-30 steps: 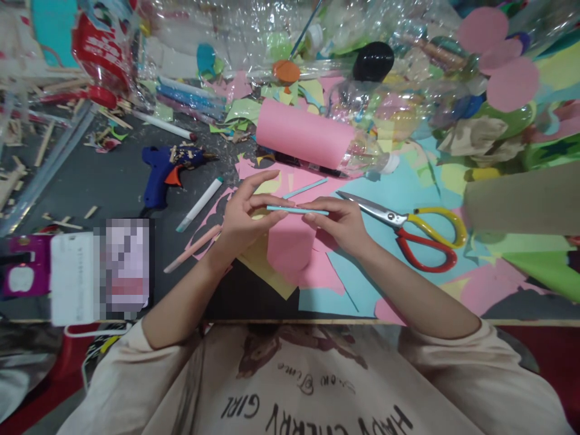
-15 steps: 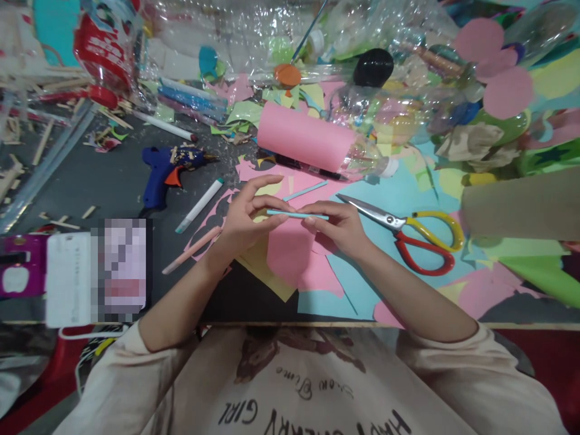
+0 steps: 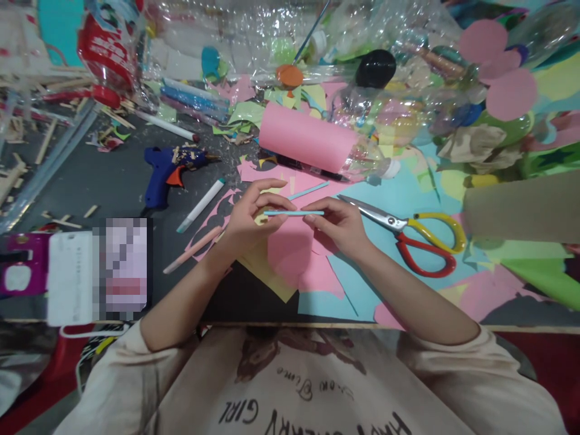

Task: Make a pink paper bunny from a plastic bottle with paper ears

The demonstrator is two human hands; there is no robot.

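Note:
Both hands pinch one thin light-blue paper strip (image 3: 299, 212), held level above the pink paper (image 3: 290, 248). My left hand (image 3: 251, 211) grips its left part between thumb and fingers, the index finger raised. Near the strip's right end, my right hand (image 3: 342, 223) pinches it with thumb and fingertips. A second light-blue strip (image 3: 310, 190) lies just beyond the fingers. Scissors (image 3: 394, 225) with yellow and red handles rest beside my right hand. Past the hands lies a clear bottle wrapped in pink paper (image 3: 306, 136).
A blue glue gun (image 3: 156, 175), a white marker (image 3: 202, 204) and a peach marker (image 3: 193, 249) lie to the left. A phone (image 3: 127, 266) sits near the table's front edge. Plastic bottles and paper scraps crowd the back; a cardboard piece (image 3: 521, 205) stands at right.
The strip has shifted slightly left between my fingers. My hands stay almost in place, and the whole view has moved very slightly.

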